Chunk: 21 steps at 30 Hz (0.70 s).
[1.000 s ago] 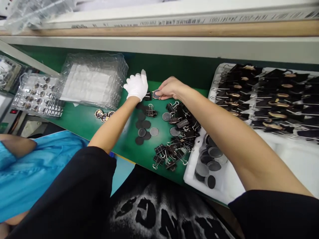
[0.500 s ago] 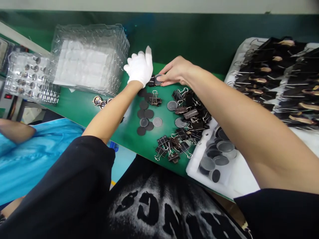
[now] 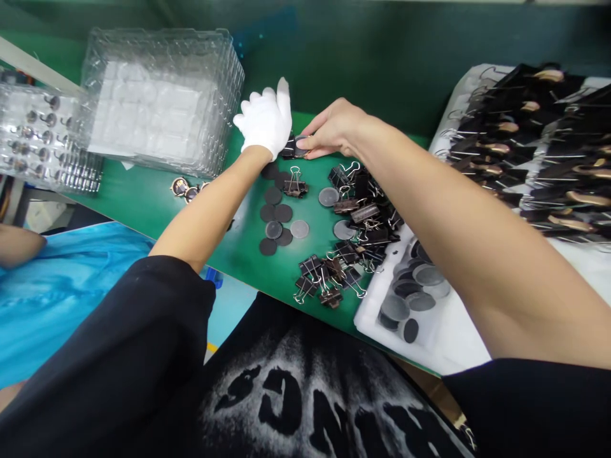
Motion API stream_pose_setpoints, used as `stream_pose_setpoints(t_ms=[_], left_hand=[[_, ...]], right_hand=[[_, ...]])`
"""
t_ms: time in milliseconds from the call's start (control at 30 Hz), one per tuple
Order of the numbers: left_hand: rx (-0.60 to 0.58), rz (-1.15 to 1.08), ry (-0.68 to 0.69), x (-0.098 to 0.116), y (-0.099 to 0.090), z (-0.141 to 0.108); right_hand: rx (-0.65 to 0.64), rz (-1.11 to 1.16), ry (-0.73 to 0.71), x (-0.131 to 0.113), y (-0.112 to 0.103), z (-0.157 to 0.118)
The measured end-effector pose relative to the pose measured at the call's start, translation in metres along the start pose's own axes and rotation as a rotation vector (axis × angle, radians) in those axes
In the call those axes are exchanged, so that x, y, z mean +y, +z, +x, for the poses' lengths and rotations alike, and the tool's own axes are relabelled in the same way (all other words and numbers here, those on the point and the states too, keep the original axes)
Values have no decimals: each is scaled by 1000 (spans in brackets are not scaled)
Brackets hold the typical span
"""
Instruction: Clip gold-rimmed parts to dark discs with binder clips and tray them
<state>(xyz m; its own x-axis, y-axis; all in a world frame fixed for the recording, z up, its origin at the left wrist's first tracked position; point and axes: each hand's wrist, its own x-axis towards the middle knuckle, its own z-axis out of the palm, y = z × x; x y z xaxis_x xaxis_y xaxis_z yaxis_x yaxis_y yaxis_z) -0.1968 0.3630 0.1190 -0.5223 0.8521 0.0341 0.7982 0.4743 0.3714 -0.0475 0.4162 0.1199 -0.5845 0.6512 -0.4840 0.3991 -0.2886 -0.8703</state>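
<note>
You stand at a long green table [image 3: 157, 203]. On its far left sits a tall stack of clear plastic trays [image 3: 157, 102], and beside that a clear tray with small round parts [image 3: 42, 140] in it. On the right a white foam tray [image 3: 458, 343] holds rows of clipped black parts [image 3: 529, 146] at the back and a bunch of grey discs [image 3: 410, 292] at the front. A heap of black clips [image 3: 358, 235] lies on the table just beside that foam tray. More dark discs [image 3: 277, 222] lie flat in a little group near your left arm.

Your left hand [image 3: 265, 121] wears a white glove. Its fingers are bent down onto a black clip [image 3: 287, 147], with one finger sticking up. Your right hand [image 3: 334, 127] is bare and pinches a small round disc [image 3: 300, 145] between thumb and fingertips. The disc sits low over the table, right against the clip, between your two hands.
</note>
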Motion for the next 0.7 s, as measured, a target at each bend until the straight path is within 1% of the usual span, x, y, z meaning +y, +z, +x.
stream_pose_setpoints(t_ms=[67, 167, 233, 300, 367, 433, 500, 533, 600, 700], left_hand=[[-5, 44, 1, 1, -1, -3], [6, 134, 51, 3, -3, -9], [11, 189, 96, 5, -7, -14], [5, 206, 118, 9, -15, -16], [22, 108, 104, 15, -28, -16], [52, -55, 98, 20, -47, -17], [44, -188, 137, 21, -68, -23], [13, -226, 166, 20, -78, -29], [-119, -300, 207, 15, -92, -44], [-327, -443, 204, -1, -100, -73]], right_hand=[[32, -23, 18, -4, 4, -3], [113, -54, 57, -13, 11, -11], [147, -26, 82, -19, 16, -19], [153, 13, 99, -25, 18, -26], [156, 33, 93, -31, 17, -32], [162, 37, 56, -38, 12, -39], [154, 47, 1, -47, 5, -49], [141, 51, -31, -51, 2, -55], [107, 47, -95, -59, -2, -71], [64, -10, -181, -63, 3, -95]])
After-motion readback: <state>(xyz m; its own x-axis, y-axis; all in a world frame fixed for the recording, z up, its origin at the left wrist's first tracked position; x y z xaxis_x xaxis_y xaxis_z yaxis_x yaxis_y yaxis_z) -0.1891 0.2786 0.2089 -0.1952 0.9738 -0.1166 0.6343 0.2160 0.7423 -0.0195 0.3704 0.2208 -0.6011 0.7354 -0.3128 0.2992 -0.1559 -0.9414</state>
